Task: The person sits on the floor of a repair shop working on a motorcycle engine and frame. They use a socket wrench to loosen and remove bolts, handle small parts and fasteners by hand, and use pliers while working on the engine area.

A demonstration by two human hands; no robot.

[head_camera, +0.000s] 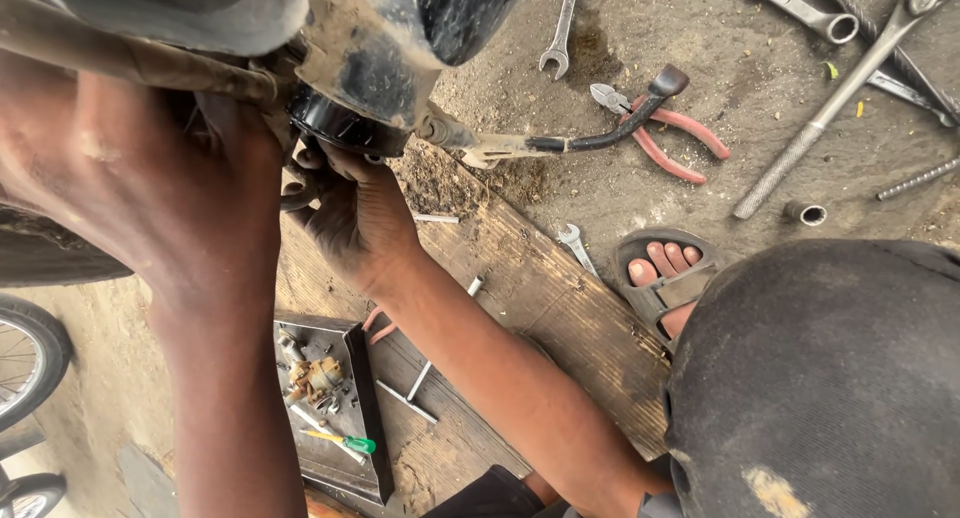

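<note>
My left hand point(150, 178) reaches up close to the camera, its back towards me and its fingers hidden behind a dirty motorcycle engine part point(370, 58). My right hand point(350, 213) comes up from below, fingers curled on the rim of a black round cap point(340, 128) under that part. A metal lever with a black rubber sleeve point(600, 130) sticks out to the right of the cap.
A wooden board point(540, 298) lies below my arms. On it is a metal tray point(365, 398) with a carburettor point(315, 378) and a green-handled screwdriver point(345, 441). Red-handled pliers point(680, 138), spanners point(560, 28), a long ratchet point(830, 108) and a socket point(806, 214) lie on the ground. My sandalled foot point(665, 278) and knee point(820, 378) are at right, a wheel point(30, 358) at left.
</note>
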